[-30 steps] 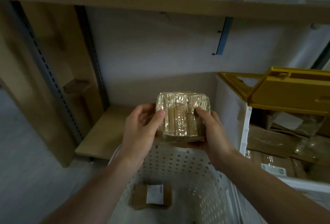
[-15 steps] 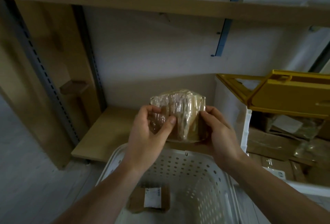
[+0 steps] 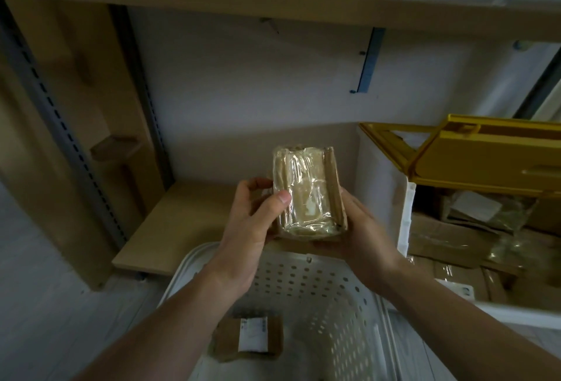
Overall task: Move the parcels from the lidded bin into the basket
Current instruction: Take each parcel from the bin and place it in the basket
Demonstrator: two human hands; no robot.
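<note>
I hold a small cardboard parcel wrapped in shiny clear film point(image 3: 308, 195) above the far rim of the white perforated basket point(image 3: 343, 313). My left hand point(image 3: 252, 228) grips its left side with the thumb on the film. Under its right side, my right hand point(image 3: 361, 234) cups it with curled fingers. One flat brown parcel with a white label point(image 3: 250, 339) lies on the basket floor. The white bin point(image 3: 405, 222) stands at the right with its yellow lid point(image 3: 485, 155) raised and several brown parcels point(image 3: 461, 238) inside.
A low wooden shelf board point(image 3: 182, 219) runs behind the basket. A wooden upright point(image 3: 76, 113) and a perforated metal post point(image 3: 57, 113) stand at the left. An upper shelf board point(image 3: 273, 4) crosses overhead. The white wall point(image 3: 258, 86) is behind.
The parcel has been turned in my hands from lying wide to standing on end. Both hands shifted with it, the right one moving underneath. The view dropped slightly toward the basket.
</note>
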